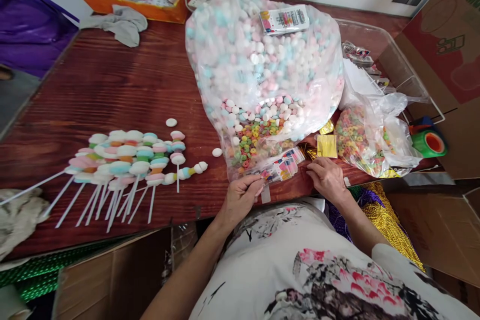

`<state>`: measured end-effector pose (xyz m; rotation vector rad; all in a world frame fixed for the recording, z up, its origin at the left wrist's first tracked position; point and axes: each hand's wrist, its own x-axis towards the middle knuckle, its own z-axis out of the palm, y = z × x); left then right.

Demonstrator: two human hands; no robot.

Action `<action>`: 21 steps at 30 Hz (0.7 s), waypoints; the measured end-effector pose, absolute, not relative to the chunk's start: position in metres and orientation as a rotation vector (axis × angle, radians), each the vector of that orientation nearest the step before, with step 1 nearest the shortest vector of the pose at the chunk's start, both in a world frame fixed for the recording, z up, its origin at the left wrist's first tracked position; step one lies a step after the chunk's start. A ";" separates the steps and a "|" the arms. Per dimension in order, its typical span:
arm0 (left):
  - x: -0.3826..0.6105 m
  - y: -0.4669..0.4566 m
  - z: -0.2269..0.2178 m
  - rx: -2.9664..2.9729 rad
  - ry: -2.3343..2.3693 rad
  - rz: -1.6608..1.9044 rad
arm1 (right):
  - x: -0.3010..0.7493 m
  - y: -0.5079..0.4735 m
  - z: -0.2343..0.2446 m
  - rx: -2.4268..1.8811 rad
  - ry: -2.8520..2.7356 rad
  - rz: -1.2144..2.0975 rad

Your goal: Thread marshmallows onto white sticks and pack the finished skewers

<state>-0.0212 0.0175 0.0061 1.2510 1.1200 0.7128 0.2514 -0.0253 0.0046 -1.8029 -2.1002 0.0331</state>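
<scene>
At the table's front edge my left hand is closed, its thumb and forefinger pinching the near end of a small clear printed plastic bag. My right hand is closed too, fingers curled down by a stack of gold twist ties; what is in its fingertips is too small to make out. Beyond both hands lies a large clear bag of pastel candies, with colourful ring-shaped candies at its near end. To the left lie several candy skewers on white sticks.
Two loose white candies lie between skewers and bag. At right are a smaller bag of ring candies, a green tape roll, a clear bin and a cardboard box. An orange box and grey cloth sit back left.
</scene>
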 end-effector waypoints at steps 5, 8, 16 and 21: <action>-0.018 0.017 0.000 1.251 1.084 0.703 | 0.246 -0.020 -0.004 -1.901 -2.126 -0.043; -0.016 0.017 -0.004 1.217 1.070 0.695 | 0.249 -0.018 -0.005 -1.846 -2.051 0.008; -0.008 0.018 0.007 1.253 1.066 0.682 | 0.239 -0.016 0.023 -1.532 -1.682 0.462; -0.007 0.024 0.016 1.315 1.065 0.762 | 0.235 -0.018 0.036 -1.517 -1.772 0.424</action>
